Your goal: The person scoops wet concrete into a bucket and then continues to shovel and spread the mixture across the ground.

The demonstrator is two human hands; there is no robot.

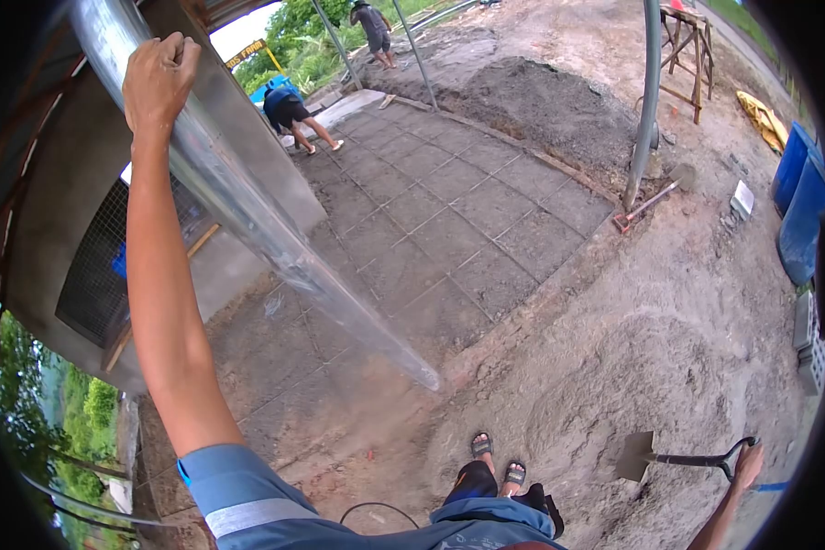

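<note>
My left hand point(162, 81) is raised at the upper left, its fingers curled in against a thick silvery metal post point(247, 197). The post runs down to the ground near the middle of the view. Whether the fingers hold anything is hidden. At the lower right, my right hand point(750, 461) is closed on the black D-shaped handle of a shovel point(687, 459). The shovel's flat blade lies over the grey sand heap point(605, 403), to the right of my sandalled feet.
Rebar mesh point(449, 206) covers the ground ahead. One person point(289, 108) bends at its far left edge; another person point(374, 29) stands farther back. A second shovel point(651, 200) lies by a right-hand post point(646, 110). Blue barrels point(800, 211) and hollow blocks point(810, 344) stand far right.
</note>
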